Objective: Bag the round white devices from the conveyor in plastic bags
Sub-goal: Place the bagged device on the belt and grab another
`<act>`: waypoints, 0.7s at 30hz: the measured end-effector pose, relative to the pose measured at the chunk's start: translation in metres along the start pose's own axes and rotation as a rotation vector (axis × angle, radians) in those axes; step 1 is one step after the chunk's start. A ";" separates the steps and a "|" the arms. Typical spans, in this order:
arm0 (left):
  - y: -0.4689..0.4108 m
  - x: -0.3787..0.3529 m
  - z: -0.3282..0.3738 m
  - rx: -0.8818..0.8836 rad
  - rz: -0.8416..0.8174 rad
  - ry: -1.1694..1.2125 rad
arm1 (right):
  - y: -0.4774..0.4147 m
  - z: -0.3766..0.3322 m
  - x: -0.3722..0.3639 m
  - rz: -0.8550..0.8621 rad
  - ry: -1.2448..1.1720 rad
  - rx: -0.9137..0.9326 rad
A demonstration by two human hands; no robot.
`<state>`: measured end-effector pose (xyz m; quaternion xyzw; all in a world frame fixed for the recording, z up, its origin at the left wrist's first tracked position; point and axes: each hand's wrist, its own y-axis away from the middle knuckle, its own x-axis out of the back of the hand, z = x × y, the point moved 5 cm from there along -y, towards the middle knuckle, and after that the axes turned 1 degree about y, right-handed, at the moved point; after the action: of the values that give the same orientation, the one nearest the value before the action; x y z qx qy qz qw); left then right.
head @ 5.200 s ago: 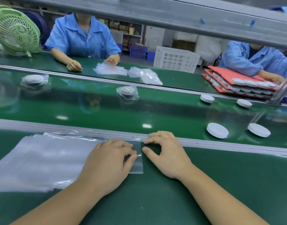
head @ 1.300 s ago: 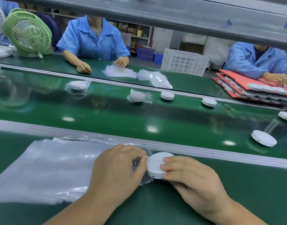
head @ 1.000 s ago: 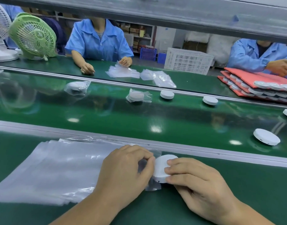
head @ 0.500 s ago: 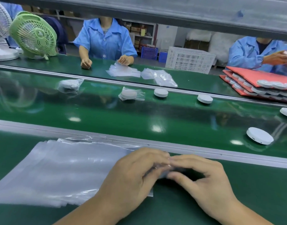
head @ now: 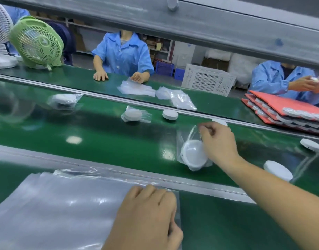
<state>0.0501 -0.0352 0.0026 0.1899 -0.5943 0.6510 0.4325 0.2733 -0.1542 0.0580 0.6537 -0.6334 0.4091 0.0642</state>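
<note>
1. At 6 o'clock, my left hand [head: 146, 219] rests on the bag stack [head: 55, 204], fingers bent; pinching or not, I cannot tell.
2. Toward 3 o'clock, my right hand [head: 218, 143] pinches a bag [head: 184, 139] holding a device [head: 193, 154] over the belt [head: 119, 141].

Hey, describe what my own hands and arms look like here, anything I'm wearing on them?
Both the left hand and the right hand are bare: no gloves, no rings on the fingers that show. The right forearm is uncovered to the frame edge, with no sleeve, watch or band. The left arm is cut off by the frame.
</note>
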 end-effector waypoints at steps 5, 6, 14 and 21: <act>0.000 -0.012 -0.012 0.035 -0.158 -0.029 | -0.099 0.005 -0.046 -0.051 0.389 0.055; 0.001 -0.015 -0.014 0.021 -0.184 -0.040 | -0.106 0.014 -0.058 -0.118 0.432 0.024; 0.005 -0.017 -0.020 0.051 -0.164 0.052 | -0.079 0.066 -0.055 -0.277 0.613 -0.111; 0.007 -0.011 -0.015 0.076 -0.114 0.072 | -0.012 0.178 0.085 -0.337 0.947 -0.429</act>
<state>0.0545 -0.0243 -0.0136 0.2163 -0.5415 0.6537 0.4824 0.3530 -0.3250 -0.0015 0.4628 -0.4910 0.5044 0.5387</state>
